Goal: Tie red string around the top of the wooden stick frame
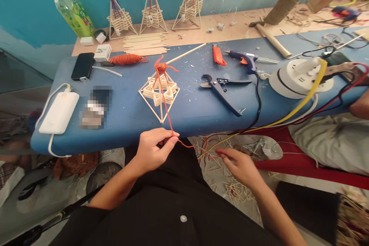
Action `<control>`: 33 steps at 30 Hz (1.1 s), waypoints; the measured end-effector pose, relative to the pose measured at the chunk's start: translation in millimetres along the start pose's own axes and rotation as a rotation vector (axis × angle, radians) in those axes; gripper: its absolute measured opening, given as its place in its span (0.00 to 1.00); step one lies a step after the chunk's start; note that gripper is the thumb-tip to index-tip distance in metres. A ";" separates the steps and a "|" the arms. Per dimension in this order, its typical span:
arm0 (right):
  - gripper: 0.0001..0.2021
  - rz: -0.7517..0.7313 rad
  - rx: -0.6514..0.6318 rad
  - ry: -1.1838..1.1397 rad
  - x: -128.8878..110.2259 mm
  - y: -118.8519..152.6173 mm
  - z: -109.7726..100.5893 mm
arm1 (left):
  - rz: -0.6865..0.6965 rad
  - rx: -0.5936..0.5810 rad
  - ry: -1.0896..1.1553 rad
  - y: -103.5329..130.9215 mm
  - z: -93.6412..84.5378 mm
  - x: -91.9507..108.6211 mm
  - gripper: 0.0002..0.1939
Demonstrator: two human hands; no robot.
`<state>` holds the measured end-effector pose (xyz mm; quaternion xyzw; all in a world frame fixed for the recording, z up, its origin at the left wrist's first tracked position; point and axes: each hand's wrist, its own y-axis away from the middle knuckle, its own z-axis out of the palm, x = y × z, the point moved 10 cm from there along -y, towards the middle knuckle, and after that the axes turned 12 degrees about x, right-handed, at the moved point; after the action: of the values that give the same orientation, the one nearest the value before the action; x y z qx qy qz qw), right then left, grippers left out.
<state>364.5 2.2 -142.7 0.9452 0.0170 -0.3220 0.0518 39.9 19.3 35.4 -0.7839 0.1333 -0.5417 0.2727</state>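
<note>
A small frame of thin wooden sticks (159, 94) with stacked sticks inside stands on the blue table. Orange yarn (167, 114) is wound around its top, where a longer stick slants up to the right. From there a strand runs down to my left hand (154, 150), which pinches it between thumb and fingertips just off the table's front edge. The strand trails on toward my right hand (240, 167), held lower and to the right. Its fingers are drawn together at the strand's far part; the fingertips are small and slightly blurred.
Pruning shears (220, 92), a glue gun (243, 59) and an orange cutter (219, 55) lie right of the frame. A power strip (300, 77) trails cables. Three similar stick frames (188, 7) stand behind. A yarn bundle (127, 59), phone (82, 66) and power bank (59, 112) lie left.
</note>
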 end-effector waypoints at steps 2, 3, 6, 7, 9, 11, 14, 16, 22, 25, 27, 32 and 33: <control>0.14 -0.088 0.368 -0.198 -28.5 -1.5 -56.6 | 0.030 -0.107 -0.103 5.0 12.7 -1.8 0.07; 0.11 -0.111 0.535 -0.288 -43.1 0.1 -81.0 | 0.045 -0.134 -0.143 6.4 16.3 -2.7 0.07; 0.05 -0.141 1.024 -0.608 -84.8 7.9 -133.5 | 0.071 -0.116 -0.198 2.8 15.3 -4.0 0.07; 0.05 -0.167 1.128 -0.707 -99.6 7.4 -140.6 | 0.078 -0.092 -0.200 -0.8 12.0 -3.2 0.07; 0.07 -0.244 1.180 -0.843 -131.6 -4.2 -142.9 | 0.105 -0.038 -0.205 -9.3 3.1 0.7 0.08; 0.14 -0.291 1.056 -0.868 -162.2 -25.7 -133.8 | 0.144 0.026 -0.220 -17.5 -8.3 7.6 0.10; 0.10 -0.353 0.794 -0.841 -198.2 -49.3 -111.3 | 0.135 0.106 -0.199 -25.2 -22.2 16.3 0.09; 0.09 -0.419 0.647 -0.836 -217.7 -54.7 -97.8 | 0.045 0.107 -0.107 -27.4 -22.5 15.8 0.08; 0.13 -0.759 0.458 -0.837 -263.7 -45.5 -88.3 | -0.362 0.023 0.320 -30.2 8.2 -5.4 0.14; 0.15 -0.839 0.450 -0.770 -268.3 -43.9 -89.4 | -0.516 -0.017 0.493 -32.0 23.2 -17.3 0.15; 0.14 -0.850 0.424 -0.730 -267.0 -45.2 -87.6 | -0.566 -0.018 0.559 -33.5 27.9 -22.8 0.14; 0.11 -0.781 0.303 -0.716 -262.4 -52.2 -71.4 | -0.505 0.026 0.541 -39.9 25.9 -20.2 0.09; 0.11 -0.740 0.285 -0.741 -260.4 -55.0 -67.7 | -0.460 0.042 0.510 -42.1 23.4 -16.5 0.08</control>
<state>195.8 64.5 64.8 0.6970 0.2853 -0.6294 -0.1912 51.6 68.6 40.5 -0.6269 0.0058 -0.7702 0.1172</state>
